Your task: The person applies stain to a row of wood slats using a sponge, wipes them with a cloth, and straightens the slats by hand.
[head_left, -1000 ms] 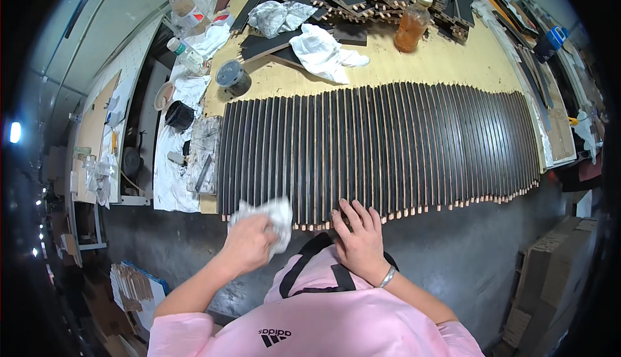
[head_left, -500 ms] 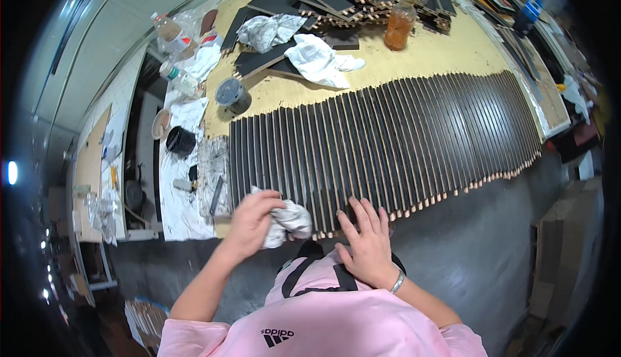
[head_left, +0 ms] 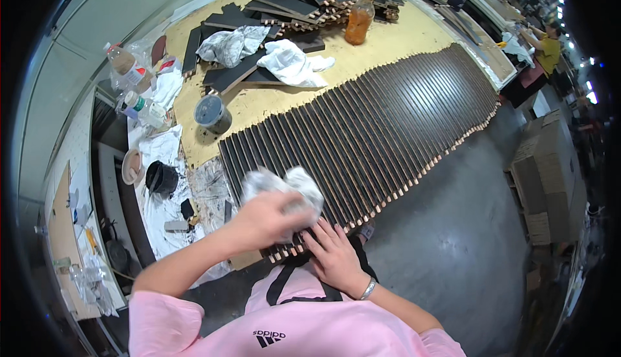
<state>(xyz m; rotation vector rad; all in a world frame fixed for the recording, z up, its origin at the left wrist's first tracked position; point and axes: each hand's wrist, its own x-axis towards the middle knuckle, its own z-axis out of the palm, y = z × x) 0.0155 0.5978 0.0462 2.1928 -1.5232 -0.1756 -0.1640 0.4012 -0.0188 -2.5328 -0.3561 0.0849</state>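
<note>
A long row of narrow dark slats [head_left: 362, 130] with pale end pegs lies side by side across the yellow table. My left hand [head_left: 266, 218] is closed on a crumpled white rag [head_left: 301, 185], pressed to the slats near the row's left end. Both hand and rag are smeared by motion. Close beside it, my right hand [head_left: 336, 260] rests at the slats' near ends, fingers stretched out and holding nothing. A bracelet circles that wrist.
Dark boards [head_left: 291, 4] are piled at the back, with a grey-stained cloth [head_left: 231, 46], a white cloth [head_left: 294, 63] and an amber-filled bottle [head_left: 359, 21]. A lidded tub [head_left: 213, 115] and a black cup [head_left: 162, 178] stand left. Another person [head_left: 550, 50] is far right.
My left hand has carried the rag from the slats' near edge farther up onto them. My right hand stays at the near ends. The whole view has turned and shifted.
</note>
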